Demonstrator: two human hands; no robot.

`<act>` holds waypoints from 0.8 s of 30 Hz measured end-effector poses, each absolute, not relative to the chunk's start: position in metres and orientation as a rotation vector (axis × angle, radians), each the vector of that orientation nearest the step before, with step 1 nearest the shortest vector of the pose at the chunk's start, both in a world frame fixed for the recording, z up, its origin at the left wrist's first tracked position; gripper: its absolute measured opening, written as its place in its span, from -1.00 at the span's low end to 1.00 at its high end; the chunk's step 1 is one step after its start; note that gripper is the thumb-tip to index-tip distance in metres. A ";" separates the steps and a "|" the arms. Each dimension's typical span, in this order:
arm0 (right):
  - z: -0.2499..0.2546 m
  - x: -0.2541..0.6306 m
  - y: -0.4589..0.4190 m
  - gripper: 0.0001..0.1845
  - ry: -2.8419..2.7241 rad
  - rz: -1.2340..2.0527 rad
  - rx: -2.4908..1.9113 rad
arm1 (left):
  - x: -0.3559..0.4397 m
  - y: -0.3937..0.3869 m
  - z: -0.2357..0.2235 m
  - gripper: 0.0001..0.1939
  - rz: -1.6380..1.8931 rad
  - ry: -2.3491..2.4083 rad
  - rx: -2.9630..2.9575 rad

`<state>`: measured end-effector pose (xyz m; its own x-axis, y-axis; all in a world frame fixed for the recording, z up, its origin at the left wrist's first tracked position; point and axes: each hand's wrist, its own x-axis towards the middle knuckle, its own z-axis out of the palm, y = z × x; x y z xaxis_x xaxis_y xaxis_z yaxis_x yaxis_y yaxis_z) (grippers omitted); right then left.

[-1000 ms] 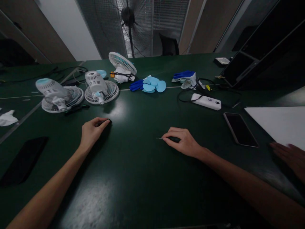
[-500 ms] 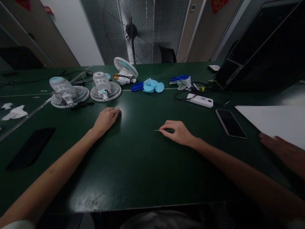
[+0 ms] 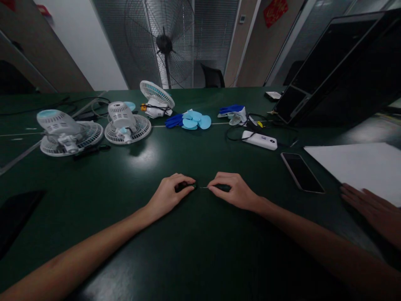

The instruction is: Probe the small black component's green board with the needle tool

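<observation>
In the head view my left hand is closed round a small dark piece with a hint of green at its end; its exact kind I cannot make out. My right hand pinches a screwdriver with a dark handle and a thin metal shaft pointing left. A short gap separates the shaft's tip from the dark piece. Both hands rest low over the dark green table, fingertips facing each other.
Two small fans lie face down at left, a third fan behind. Blue fan blades, gloves, a white power strip and a phone lie beyond. Another person's hand touches white paper at right.
My left hand has moved right and nearer to me with the dark piece, up to the screwdriver's tip. My right hand keeps hold of the screwdriver. The view has shifted slightly.
</observation>
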<state>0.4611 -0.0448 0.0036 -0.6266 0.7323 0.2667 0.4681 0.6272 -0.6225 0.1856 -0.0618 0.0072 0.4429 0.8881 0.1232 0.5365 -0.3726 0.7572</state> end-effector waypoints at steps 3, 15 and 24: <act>0.003 0.458 -0.044 -0.82 -2.336 0.696 -0.947 | 0.191 -0.055 0.002 -0.72 0.704 1.146 2.052; 0.004 0.462 -0.043 -0.84 -2.225 0.766 -1.001 | 0.188 -0.062 0.002 -0.78 0.685 1.111 2.166; 0.003 0.461 -0.044 -0.85 -2.302 0.804 -0.999 | 0.189 -0.059 0.002 -0.82 0.672 1.115 2.139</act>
